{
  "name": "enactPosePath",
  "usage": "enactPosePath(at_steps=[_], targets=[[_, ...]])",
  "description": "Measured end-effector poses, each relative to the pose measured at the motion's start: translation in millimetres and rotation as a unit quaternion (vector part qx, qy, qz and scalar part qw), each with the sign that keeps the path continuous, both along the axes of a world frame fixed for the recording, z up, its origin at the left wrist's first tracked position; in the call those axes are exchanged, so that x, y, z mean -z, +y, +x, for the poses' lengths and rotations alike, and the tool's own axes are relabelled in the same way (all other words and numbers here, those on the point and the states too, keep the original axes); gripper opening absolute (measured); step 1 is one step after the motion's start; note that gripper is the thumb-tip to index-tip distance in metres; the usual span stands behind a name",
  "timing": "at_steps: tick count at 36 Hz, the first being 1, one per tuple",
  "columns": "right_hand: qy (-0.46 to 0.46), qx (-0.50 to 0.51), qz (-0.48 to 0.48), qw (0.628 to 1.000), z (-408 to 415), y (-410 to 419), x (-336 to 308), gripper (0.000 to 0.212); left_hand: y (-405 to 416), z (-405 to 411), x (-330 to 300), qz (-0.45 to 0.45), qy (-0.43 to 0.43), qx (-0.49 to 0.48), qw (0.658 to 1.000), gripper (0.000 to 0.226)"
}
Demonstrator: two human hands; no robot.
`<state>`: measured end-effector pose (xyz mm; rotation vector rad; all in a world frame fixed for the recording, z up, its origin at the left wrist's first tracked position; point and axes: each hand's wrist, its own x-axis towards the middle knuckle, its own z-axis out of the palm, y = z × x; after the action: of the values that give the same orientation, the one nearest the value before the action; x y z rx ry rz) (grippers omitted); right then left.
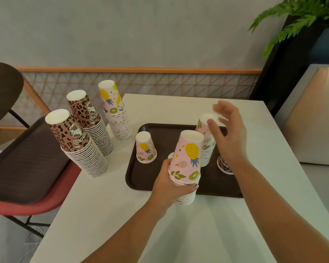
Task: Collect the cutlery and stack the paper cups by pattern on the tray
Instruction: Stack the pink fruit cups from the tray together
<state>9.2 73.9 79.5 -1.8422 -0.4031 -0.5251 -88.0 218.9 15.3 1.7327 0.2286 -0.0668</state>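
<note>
My left hand (169, 185) grips a stack of upside-down fruit-pattern cups (187, 158) above the near edge of the dark brown tray (150, 179). Over a second fruit-pattern stack (205, 141), which stands on the tray, hovers my right hand (228, 133) with its fingers loosely spread, close to that stack's top. A short fruit-pattern stack (145, 148) stands at the tray's left. A leopard-pattern cup (224, 165) sits at the tray's right, mostly hidden by my right wrist. No cutlery is visible.
Two tall leopard-pattern stacks (78, 143) (91, 120) and a tall fruit-pattern stack (116, 111) stand on the white table (103, 205) left of the tray. A red chair holding more dark trays (27, 164) stands to the left. A plant (302, 18) hangs at upper right.
</note>
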Motion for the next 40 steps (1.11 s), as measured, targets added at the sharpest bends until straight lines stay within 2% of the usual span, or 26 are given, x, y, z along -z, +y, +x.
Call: enactPosePath(at_steps=[5, 9, 14, 26, 31, 36, 40], targets=[[0.101, -0.173, -0.081, 0.976, -22, 5, -4, 0.067, -1, 0, -2, -0.029, -0.002, -0.009, 1.0, 0.075], [0.161, -0.202, -0.092, 0.962, -30, 10, 5, 0.067, -2, 1, -8, -0.032, -0.004, -0.003, 0.999, 0.074], [0.167, -0.181, -0.078, 0.966, -36, 15, 9, 0.052, -3, -1, -9, -0.027, 0.013, 0.006, 1.0, 0.077], [0.149, -0.096, -0.041, 0.983, -25, 12, 7, 0.047, -6, -6, 5, -0.008, 0.033, 0.012, 0.999, 0.077], [0.131, -0.028, 0.031, 0.991, -11, 10, -7, 0.037, -6, -6, 8, 0.003, 0.044, 0.012, 0.999, 0.083], [0.104, 0.05, 0.155, 0.981, 19, 3, -29, 0.031, -4, -6, 7, 0.002, 0.048, 0.008, 0.999, 0.071], [0.063, 0.097, 0.158, 0.981, 46, -6, -38, 0.041, -3, -6, 4, -0.001, 0.049, 0.009, 0.999, 0.072]])
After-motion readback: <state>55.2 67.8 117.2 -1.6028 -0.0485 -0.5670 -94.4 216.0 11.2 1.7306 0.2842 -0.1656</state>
